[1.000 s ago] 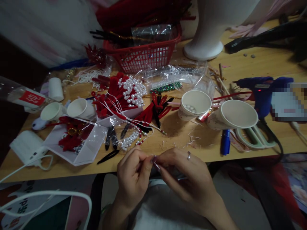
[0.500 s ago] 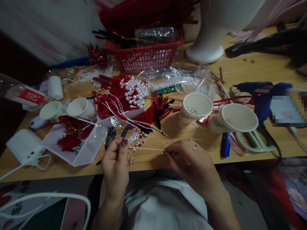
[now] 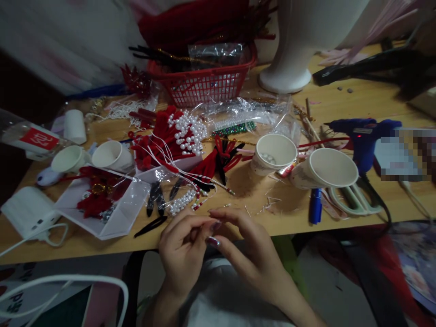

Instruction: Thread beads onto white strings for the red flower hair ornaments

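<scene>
My left hand [image 3: 185, 250] is closed, thumb pressed to its fingers, just below the table's front edge; whatever it pinches is hidden. Right beside it, my right hand [image 3: 250, 252] has its thumb and forefinger apart around the left fingertips, with nothing visible between them. Behind the hands lie a pearl bead string [image 3: 182, 202] and red-and-white beads. White cords [image 3: 163, 154] run over red fuzzy pieces [image 3: 151, 147] with pearl clusters [image 3: 190, 131]. Black clips [image 3: 150, 226] lie left of the hands.
Paper cups stand at right [image 3: 334, 168] and centre [image 3: 275, 152], the latter holding beads. A blue glue gun [image 3: 364, 141], blue marker [image 3: 315, 206] and green-handled scissors [image 3: 354, 200] lie right. A red basket [image 3: 204, 84] stands behind; a white tray [image 3: 131, 209] sits left.
My hands have come together, and the white cord stretched between them is no longer visible. My right hand's thumb and forefinger have parted. The camera view has shifted slightly.
</scene>
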`<state>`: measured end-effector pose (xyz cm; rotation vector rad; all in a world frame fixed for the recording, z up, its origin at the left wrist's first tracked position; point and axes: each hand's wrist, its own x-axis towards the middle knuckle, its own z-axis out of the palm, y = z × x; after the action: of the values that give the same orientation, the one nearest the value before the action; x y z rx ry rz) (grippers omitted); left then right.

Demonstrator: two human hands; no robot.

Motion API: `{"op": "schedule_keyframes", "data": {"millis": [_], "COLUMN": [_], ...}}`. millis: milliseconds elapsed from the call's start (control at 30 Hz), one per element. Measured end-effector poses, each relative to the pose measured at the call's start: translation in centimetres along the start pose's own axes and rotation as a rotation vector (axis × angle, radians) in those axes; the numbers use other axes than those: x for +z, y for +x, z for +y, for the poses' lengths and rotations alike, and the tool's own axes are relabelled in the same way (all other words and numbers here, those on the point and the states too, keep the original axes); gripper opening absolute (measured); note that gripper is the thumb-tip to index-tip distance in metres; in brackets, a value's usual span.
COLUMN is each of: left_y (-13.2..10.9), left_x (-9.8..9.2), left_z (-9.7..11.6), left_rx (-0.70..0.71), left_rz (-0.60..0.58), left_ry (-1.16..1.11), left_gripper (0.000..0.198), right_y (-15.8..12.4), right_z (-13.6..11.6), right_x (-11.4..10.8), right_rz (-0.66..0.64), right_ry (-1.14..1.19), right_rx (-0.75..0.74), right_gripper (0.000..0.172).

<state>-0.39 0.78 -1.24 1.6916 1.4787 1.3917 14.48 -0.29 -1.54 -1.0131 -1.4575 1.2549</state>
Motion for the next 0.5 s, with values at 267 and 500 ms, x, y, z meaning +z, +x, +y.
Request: {"op": "schedule_keyframes", "data": {"millis": [267, 500], "left_y": [0.0, 0.9], "left_x": [0.2, -0.8], "left_z": [0.2, 0.7], "left_rx": [0.096, -0.020], "left_rz": [0.000, 0.102], "left_ry": [-0.071, -0.134], "left_gripper": [0.010, 0.014], "right_y": [0.7, 0.9], "right_z": [0.2, 0.0], "right_x": [-0.1, -1.0], "right_rz": [-0.015, 0.032], "right_ry": [0.379, 0.162], "right_rx": [0.248, 0.248], "right_gripper": [0.011, 0.018]}}
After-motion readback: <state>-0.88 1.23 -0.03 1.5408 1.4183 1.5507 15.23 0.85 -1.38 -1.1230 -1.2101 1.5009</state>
